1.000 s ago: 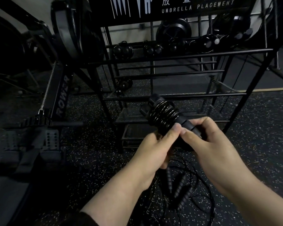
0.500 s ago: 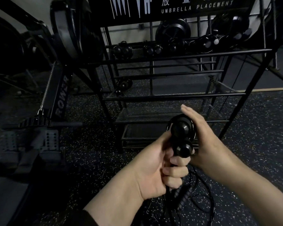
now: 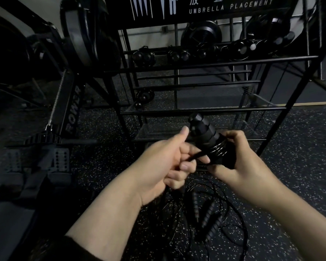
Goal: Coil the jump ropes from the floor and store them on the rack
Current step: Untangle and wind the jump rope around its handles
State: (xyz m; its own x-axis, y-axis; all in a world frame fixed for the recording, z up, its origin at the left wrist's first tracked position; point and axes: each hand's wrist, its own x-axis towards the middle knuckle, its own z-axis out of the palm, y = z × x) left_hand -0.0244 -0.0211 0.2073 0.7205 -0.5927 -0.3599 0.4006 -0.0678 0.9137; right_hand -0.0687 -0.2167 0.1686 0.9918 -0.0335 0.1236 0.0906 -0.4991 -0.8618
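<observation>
A black metal rack (image 3: 211,62) stands at 12 o'clock, with a sign (image 3: 230,6) on top that reads "UMBRELLA PLACEMENT". Coiled jump ropes (image 3: 177,55) already sit in a row on its top bars. One more small bundle (image 3: 144,96) hangs lower down on the left side of the rack. A rowing machine (image 3: 72,110) stands at 10 o'clock, close beside the rack. The floor (image 3: 299,147) is dark with little white specks.

In the middle, both hands hold one jump rope (image 3: 205,136) in front of the rack's low shelves. Its two black bumpy handles are pressed together and point up toward 11 o'clock. Thin shiny cord is wound round the lower part of them. The right hand (image 3: 239,162) grips the wound handles from 3 o'clock. The left hand (image 3: 164,166) has its fingers curled round the loose cord, with the thumb up.

At 6 o'clock, under the hands, more jump ropes (image 3: 209,215) lie on the floor in a loose tangle.
</observation>
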